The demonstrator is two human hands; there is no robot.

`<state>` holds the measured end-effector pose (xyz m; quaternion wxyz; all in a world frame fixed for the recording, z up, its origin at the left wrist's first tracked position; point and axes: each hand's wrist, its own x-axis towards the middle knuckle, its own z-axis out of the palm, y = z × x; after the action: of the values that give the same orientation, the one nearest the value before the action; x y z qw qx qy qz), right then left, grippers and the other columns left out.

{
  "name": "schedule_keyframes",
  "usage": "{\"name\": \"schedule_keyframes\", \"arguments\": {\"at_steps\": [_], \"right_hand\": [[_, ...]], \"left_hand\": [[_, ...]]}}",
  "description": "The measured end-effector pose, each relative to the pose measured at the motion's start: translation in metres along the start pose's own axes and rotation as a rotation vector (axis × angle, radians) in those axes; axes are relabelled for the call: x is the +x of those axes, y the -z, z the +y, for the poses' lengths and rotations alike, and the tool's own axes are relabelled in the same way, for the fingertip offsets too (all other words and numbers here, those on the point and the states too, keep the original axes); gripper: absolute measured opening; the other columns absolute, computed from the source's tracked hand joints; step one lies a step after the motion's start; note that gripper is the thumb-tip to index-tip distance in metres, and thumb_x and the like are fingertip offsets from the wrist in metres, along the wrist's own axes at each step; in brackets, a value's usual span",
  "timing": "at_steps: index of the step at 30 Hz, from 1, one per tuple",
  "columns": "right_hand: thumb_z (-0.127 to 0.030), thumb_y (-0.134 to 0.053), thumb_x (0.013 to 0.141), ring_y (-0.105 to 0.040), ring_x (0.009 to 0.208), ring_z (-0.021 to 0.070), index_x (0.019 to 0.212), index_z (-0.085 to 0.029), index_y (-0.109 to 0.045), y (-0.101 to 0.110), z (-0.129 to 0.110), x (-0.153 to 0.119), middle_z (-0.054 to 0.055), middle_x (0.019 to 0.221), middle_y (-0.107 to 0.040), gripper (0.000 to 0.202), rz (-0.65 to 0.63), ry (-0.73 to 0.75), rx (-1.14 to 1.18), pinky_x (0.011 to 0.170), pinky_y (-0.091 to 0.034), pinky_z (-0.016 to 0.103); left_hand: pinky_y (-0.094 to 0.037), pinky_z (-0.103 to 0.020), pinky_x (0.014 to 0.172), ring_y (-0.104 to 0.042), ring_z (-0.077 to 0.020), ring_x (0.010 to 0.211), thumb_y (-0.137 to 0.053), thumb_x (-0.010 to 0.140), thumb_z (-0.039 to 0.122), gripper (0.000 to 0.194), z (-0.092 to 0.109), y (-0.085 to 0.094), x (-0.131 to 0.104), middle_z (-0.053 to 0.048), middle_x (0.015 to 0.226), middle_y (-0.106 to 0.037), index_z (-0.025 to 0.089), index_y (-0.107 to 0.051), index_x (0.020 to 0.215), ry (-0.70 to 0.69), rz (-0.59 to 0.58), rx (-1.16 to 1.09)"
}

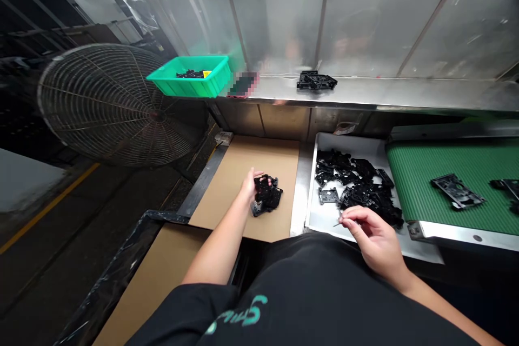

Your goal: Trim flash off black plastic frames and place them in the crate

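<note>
My left hand (251,186) is closed around a black plastic part (264,190), over the cardboard sheet (227,194). More black parts (273,201) sit right under and beside it, so where one ends and another begins is hard to see. My right hand (375,240) is pinched shut over the front edge of a white tray (314,211). A thin, pale metal tool tip (336,224) pokes out from its fingertips; the rest is hidden in the hand. Several black plastic parts (357,184) are heaped inside the tray.
A green conveyor belt (421,173) at the right carries black parts (457,191). On the metal shelf (365,92) stand a green bin (190,86), a blurred-out flat object (242,85) and black parts (315,81). A large caged fan (117,105) is at the left.
</note>
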<state>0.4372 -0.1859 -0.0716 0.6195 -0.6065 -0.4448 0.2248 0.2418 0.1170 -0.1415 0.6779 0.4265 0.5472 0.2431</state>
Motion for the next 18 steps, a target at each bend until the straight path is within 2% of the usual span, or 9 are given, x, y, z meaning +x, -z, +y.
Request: {"name": "schedule_keyframes", "arguments": {"at_steps": [3, 5, 7, 8, 10, 12, 15, 17, 18], "right_hand": [[-0.028, -0.073, 0.099, -0.071, 0.088, 0.0208, 0.096, -0.025, -0.076, 0.004, 0.003, -0.002, 0.005, 0.093, -0.075, 0.005, 0.021, -0.028, -0.004, 0.078, -0.061, 0.032], [-0.030, -0.074, 0.098, -0.071, 0.088, 0.0210, 0.096, -0.025, -0.076, 0.007, 0.004, -0.004, 0.006, 0.094, -0.075, 0.006, 0.042, -0.045, -0.015, 0.078, -0.061, 0.032], [-0.030, -0.073, 0.099, -0.071, 0.088, 0.0215, 0.095, -0.025, -0.076, 0.010, 0.005, -0.006, 0.006, 0.093, -0.075, 0.007, 0.048, -0.056, -0.030, 0.078, -0.061, 0.033], [-0.030, -0.073, 0.099, -0.071, 0.088, 0.0218, 0.094, -0.025, -0.076, 0.011, 0.005, -0.007, 0.006, 0.093, -0.075, 0.007, 0.049, -0.059, -0.035, 0.079, -0.060, 0.033], [-0.030, -0.073, 0.099, -0.071, 0.088, 0.0220, 0.094, -0.025, -0.076, 0.014, 0.006, -0.008, 0.006, 0.092, -0.074, 0.008, 0.061, -0.066, -0.040, 0.079, -0.060, 0.033], [-0.030, -0.072, 0.100, -0.070, 0.087, 0.0215, 0.094, -0.025, -0.075, 0.016, 0.006, -0.008, 0.006, 0.091, -0.074, 0.008, 0.086, -0.071, -0.038, 0.078, -0.060, 0.032], [-0.030, -0.072, 0.100, -0.070, 0.086, 0.0208, 0.094, -0.025, -0.075, 0.021, 0.006, -0.008, 0.006, 0.090, -0.073, 0.008, 0.116, -0.077, -0.047, 0.077, -0.060, 0.031], [-0.031, -0.072, 0.099, -0.071, 0.086, 0.0211, 0.094, -0.024, -0.076, 0.024, 0.006, -0.009, 0.006, 0.090, -0.074, 0.009, 0.130, -0.083, -0.059, 0.076, -0.060, 0.031], [-0.031, -0.072, 0.100, -0.071, 0.085, 0.0213, 0.094, -0.024, -0.076, 0.026, 0.006, -0.009, 0.006, 0.090, -0.074, 0.010, 0.136, -0.087, -0.065, 0.076, -0.060, 0.031]], "left_hand": [[-0.060, -0.043, 0.088, -0.073, -0.0220, 0.092, -0.046, 0.106, 0.060, 0.052, -0.006, 0.024, 0.020, -0.008, 0.101, -0.074, 0.014, -0.066, 0.117, -0.063, 0.181, 0.230], [-0.054, -0.051, 0.106, -0.066, -0.0281, 0.121, -0.057, 0.103, 0.049, 0.040, -0.009, 0.027, 0.025, -0.014, 0.127, -0.069, 0.015, -0.065, 0.123, -0.178, 0.281, 0.382], [-0.038, -0.058, 0.123, -0.042, -0.0362, 0.150, -0.057, 0.101, 0.035, 0.036, -0.010, 0.017, 0.027, -0.020, 0.152, -0.054, 0.015, -0.061, 0.132, -0.331, 0.338, 0.520], [-0.029, -0.060, 0.129, -0.029, -0.0376, 0.159, -0.056, 0.100, 0.030, 0.039, -0.010, 0.008, 0.029, -0.021, 0.160, -0.046, 0.016, -0.058, 0.137, -0.408, 0.341, 0.581], [-0.019, -0.060, 0.133, -0.016, -0.0366, 0.164, -0.055, 0.098, 0.024, 0.046, -0.012, -0.021, 0.031, -0.020, 0.166, -0.038, 0.016, -0.054, 0.143, -0.548, 0.276, 0.683], [-0.022, -0.057, 0.134, -0.025, -0.0347, 0.161, -0.054, 0.097, 0.023, 0.046, -0.018, -0.063, 0.031, -0.019, 0.161, -0.046, 0.017, -0.056, 0.143, -0.656, 0.117, 0.767], [-0.036, -0.049, 0.128, -0.052, -0.0288, 0.144, -0.052, 0.099, 0.026, 0.038, -0.037, -0.139, 0.027, -0.014, 0.143, -0.064, 0.020, -0.065, 0.135, -0.757, -0.272, 0.871], [-0.038, -0.045, 0.128, -0.054, -0.0267, 0.143, -0.066, 0.093, 0.029, 0.043, -0.052, -0.190, 0.022, -0.009, 0.145, -0.066, 0.025, -0.067, 0.135, -0.794, -0.568, 0.931], [-0.034, -0.046, 0.130, -0.049, -0.0285, 0.149, -0.076, 0.085, 0.029, 0.056, -0.060, -0.214, 0.020, -0.008, 0.154, -0.060, 0.026, -0.065, 0.140, -0.802, -0.690, 0.957]]}}
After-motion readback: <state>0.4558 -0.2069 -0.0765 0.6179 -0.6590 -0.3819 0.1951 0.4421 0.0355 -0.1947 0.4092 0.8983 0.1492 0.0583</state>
